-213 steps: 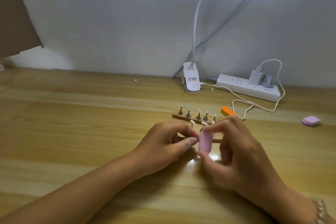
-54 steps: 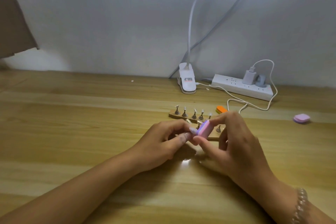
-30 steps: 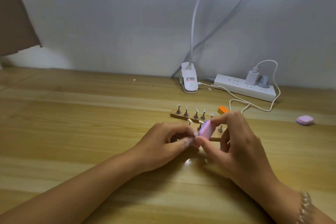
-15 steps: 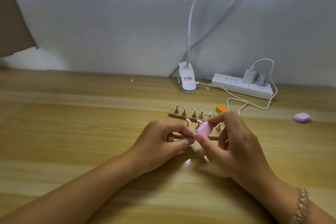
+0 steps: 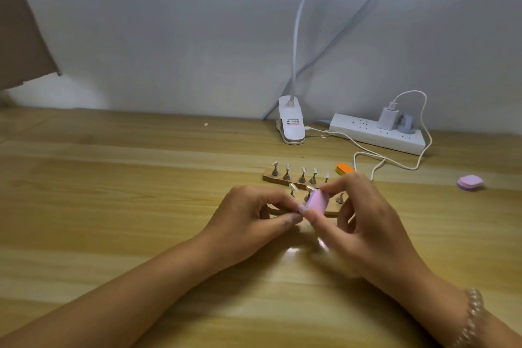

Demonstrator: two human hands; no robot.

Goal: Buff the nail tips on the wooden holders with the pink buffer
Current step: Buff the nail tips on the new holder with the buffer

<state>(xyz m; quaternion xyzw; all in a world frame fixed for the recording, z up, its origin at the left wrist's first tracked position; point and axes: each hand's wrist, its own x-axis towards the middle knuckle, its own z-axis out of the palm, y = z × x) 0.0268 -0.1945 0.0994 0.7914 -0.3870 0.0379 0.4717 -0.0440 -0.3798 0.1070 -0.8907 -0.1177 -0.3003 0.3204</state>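
Observation:
Two wooden holders lie at the table's middle. The far holder (image 5: 296, 178) carries several small nail tips on metal stands. My hands partly hide the near holder (image 5: 330, 210). My right hand (image 5: 364, 223) pinches the pink buffer (image 5: 317, 202) between thumb and fingers. The buffer's lower end meets a nail tip (image 5: 301, 207) pinched by my left hand (image 5: 254, 220) between thumb and forefinger. Whether that tip sits on a stand is hidden.
An orange buffer (image 5: 345, 169) lies behind the holders. A second pink buffer (image 5: 470, 182) sits at the far right. A white clip lamp (image 5: 291, 127), a power strip (image 5: 377, 134) and a looping white cable (image 5: 381, 158) occupy the back of the wooden table (image 5: 113, 206).
The pink buffer has shifted and tilted slightly back and forth against the pinched nail tip. Both hands stay at the near holder.

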